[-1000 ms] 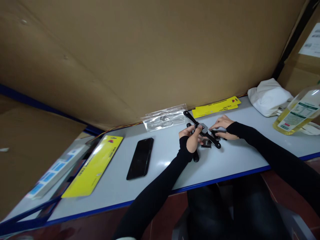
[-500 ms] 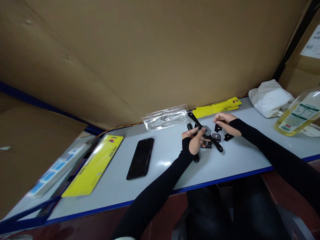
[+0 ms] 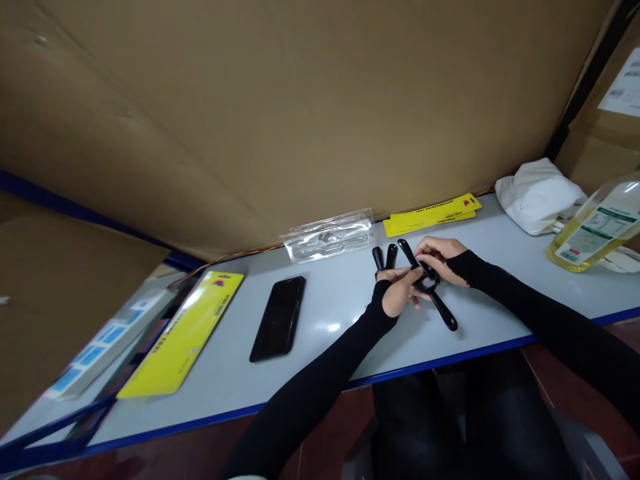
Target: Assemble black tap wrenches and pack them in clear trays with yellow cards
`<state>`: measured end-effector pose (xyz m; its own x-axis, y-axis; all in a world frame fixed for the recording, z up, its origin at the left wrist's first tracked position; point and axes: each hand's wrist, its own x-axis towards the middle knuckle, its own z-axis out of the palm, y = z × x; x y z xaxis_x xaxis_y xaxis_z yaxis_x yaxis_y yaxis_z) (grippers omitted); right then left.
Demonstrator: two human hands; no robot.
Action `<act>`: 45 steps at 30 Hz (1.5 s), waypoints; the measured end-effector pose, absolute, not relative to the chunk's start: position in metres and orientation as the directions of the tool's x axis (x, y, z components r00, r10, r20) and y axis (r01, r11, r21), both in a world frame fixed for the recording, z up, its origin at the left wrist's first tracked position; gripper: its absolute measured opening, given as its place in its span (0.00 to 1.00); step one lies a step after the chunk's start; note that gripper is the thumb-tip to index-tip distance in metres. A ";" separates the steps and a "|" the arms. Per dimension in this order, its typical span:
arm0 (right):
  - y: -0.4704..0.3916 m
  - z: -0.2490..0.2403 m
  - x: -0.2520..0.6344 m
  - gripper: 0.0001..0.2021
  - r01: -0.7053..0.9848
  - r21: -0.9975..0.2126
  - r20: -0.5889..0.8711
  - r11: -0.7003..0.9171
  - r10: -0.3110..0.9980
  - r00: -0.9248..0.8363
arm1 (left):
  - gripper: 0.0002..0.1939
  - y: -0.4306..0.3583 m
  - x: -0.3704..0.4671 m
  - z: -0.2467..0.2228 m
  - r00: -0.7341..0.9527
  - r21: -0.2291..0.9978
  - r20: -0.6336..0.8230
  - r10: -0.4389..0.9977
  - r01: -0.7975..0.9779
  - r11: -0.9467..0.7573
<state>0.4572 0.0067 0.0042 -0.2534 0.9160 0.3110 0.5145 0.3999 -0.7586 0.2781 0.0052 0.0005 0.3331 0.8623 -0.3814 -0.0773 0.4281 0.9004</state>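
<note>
My left hand point(image 3: 397, 293) is closed round the middle of a black spokeshave point(image 3: 443, 311), which it holds at a slant above the table. One handle points up and away, the other down toward the front edge. In my right hand point(image 3: 447, 255) a small black metal cap plate point(image 3: 427, 269) is pinched between fingers and thumb. That plate is at the spokeshave's middle; whether it touches is hard to see. Behind my left hand, two more black handles point(image 3: 391, 255) stick out on the table. Loose metal parts beneath my hands are mostly hidden.
A black phone point(image 3: 278, 319) and a yellow card point(image 3: 183, 333) lie to the left. Clear plastic blister shells point(image 3: 327, 238) and more yellow cards point(image 3: 430, 217) lie along the cardboard wall. At right are a white cloth bundle point(image 3: 539, 197) and a bottle of yellow liquid point(image 3: 590, 230).
My right hand has moved left with the black cap plate, up to the spokeshave's middle. My left hand has shifted slightly right and turned the spokeshave a little.
</note>
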 end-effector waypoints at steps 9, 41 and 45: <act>0.007 -0.002 0.453 0.06 0.630 -0.615 0.394 0.474 0.877 -0.275 | 0.21 0.006 0.279 0.002 0.369 0.889 -0.375 0.850 -0.117 0.443; 0.012 0.011 0.465 0.21 0.069 -0.995 0.056 0.078 0.960 -0.275 | 0.22 0.000 0.276 0.006 0.180 0.987 -0.113 0.977 -0.096 0.131; 0.011 0.015 0.464 0.20 0.044 -0.996 0.065 0.081 0.954 -0.291 | 0.21 -0.001 0.276 0.005 0.169 0.986 -0.096 0.981 -0.116 0.117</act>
